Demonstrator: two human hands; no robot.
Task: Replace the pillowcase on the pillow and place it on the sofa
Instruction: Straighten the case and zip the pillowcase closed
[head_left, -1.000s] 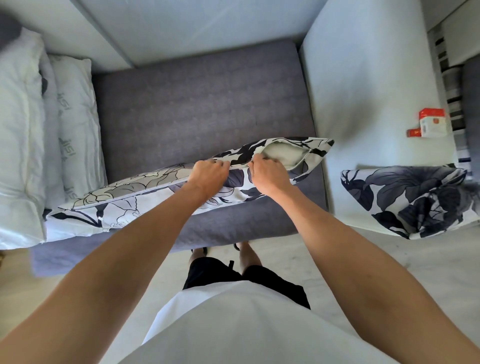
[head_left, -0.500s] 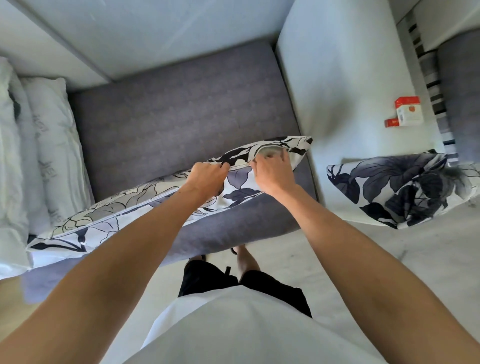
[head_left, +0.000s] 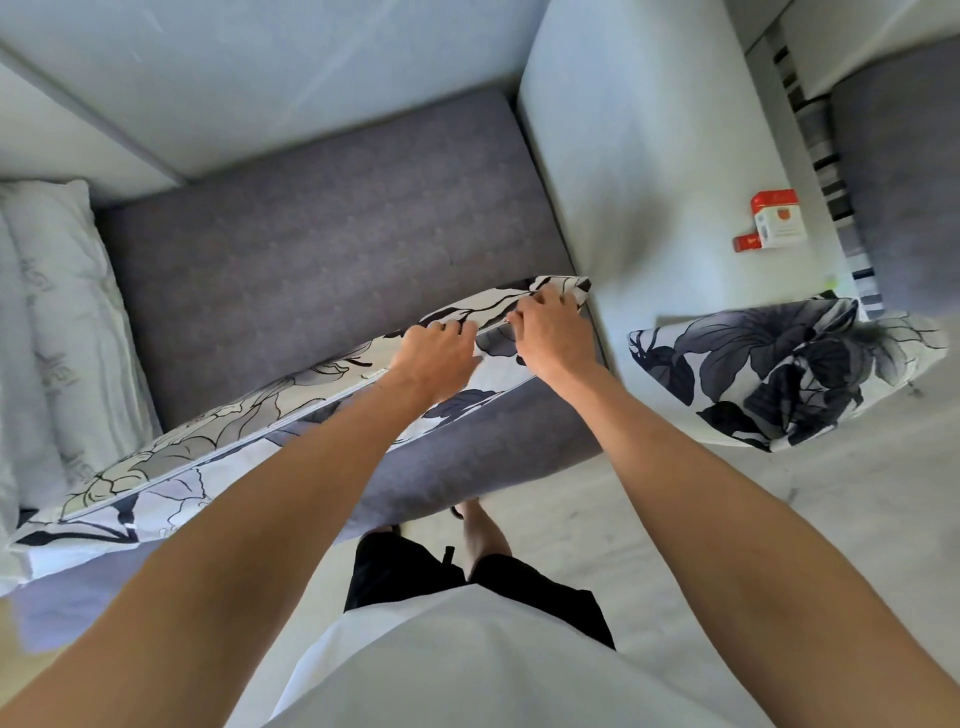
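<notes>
Both hands pinching the black-and-white floral pillowcase (head_left: 291, 421): left hand (head_left: 434, 358) and right hand (head_left: 553, 338) clenched on its seam, close together near the corner.

Pillowcase (head_left: 218, 441): smooth matt printed cloth, as on the second floral pillow (head_left: 779, 374). Sofa seat (head_left: 322, 234): coarser, matt grey woven fabric; armrest (head_left: 623, 156): pale, smooth, faintly sheened covering, possibly leatherette. Small box (head_left: 776, 218): apparently printed card; floor (head_left: 857, 519): pale and smooth.
</notes>
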